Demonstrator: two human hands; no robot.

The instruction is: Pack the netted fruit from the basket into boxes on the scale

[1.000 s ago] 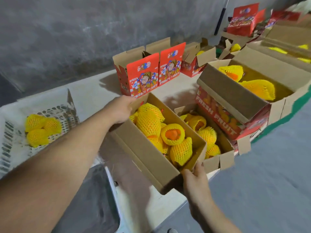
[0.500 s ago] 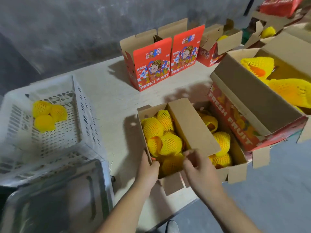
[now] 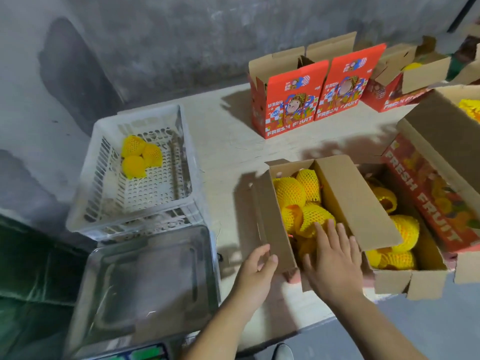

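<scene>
Your open box (image 3: pixel 281 222) sits on the pale table (image 3: pixel 228 141), not on the scale, and it is heaped with netted fruit (image 3: pixel 289 192) in yellow foam sleeves. Your right hand (image 3: pixel 331 258) lies flat on the fruit at the near end, fingers straight and spread. Your left hand (image 3: pixel 255 268) grips the near corner of the box's left flap, thumb on the inside face and fingers curled round the outside. The right flap (image 3: pixel 355 201) leans out over a second open box (image 3: pixel 426 279) just beside it, which also holds netted fruit.

To your left, the white slotted basket (image 3: pixel 104 198) holds three netted fruit (image 3: pixel 139 157) in its far corner. The scale (image 3: pixel 145 281), with its steel pan, stands in front of the basket and touches it.

A large carton (image 3: pixel 426 183) printed FRESH FRUIT stands against the second box on the right, with yellow netting just visible inside at the frame edge. Two upright red boxes (image 3: pixel 311 97) stand side by side near the grey wall (image 3: pixel 155 35), their top flaps up; you cannot see inside them. Another red box (image 3: pixel 397 84) beyond them shows something yellow.
</scene>
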